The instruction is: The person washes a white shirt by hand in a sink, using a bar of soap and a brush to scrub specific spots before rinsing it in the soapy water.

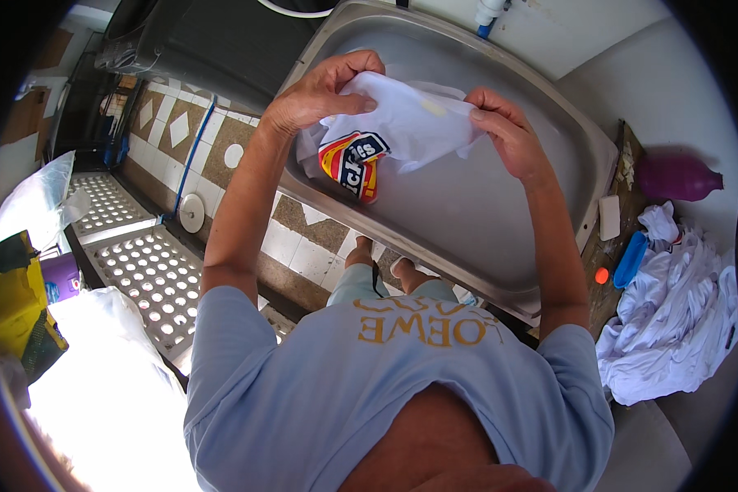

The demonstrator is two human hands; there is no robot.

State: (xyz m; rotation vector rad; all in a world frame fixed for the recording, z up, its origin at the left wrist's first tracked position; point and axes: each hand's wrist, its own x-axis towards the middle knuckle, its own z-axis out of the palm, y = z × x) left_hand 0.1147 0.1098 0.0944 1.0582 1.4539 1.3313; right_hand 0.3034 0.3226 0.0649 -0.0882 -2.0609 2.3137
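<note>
Clock positions are read from the person, twelve o'clock being straight ahead. Nearest is the light blue shirt [328, 394]; the legs [357, 254] beyond it are visible only in part. The left hand [332, 90], slightly left of twelve o'clock, grips one upper edge of the white garment [422, 127], fingers curled over it and thumb pressed against its face. The right hand [507, 135], between twelve and one o'clock, pinches the opposite edge between thumb and fingers. The garment is spread between both hands, above the metal sink [476, 221] at twelve o'clock. Its red, yellow and navy patch [357, 168] is creased, concealing part of the print. Paler fabric behind is indistinct, and whether the grey basin contains water cannot be determined. At two o'clock, a wooden ledge [600, 303] bears an orange cap [602, 275], a blue brush-like item [630, 259] and a pale bar [609, 217]. A heap of white cloth [664, 307] lies at three o'clock, its separate pieces hard to distinguish. At nine o'clock, glare removes detail from a white bag [107, 373]; the yellow bag [12, 291] farther out is clipped by the lens border. Perforated grey panels [143, 283] occupy ten o'clock. Farthest, a black box-shaped unit [221, 57] at eleven o'clock and a white pipe [489, 10] past twelve are cut off by the upper edge.
</note>
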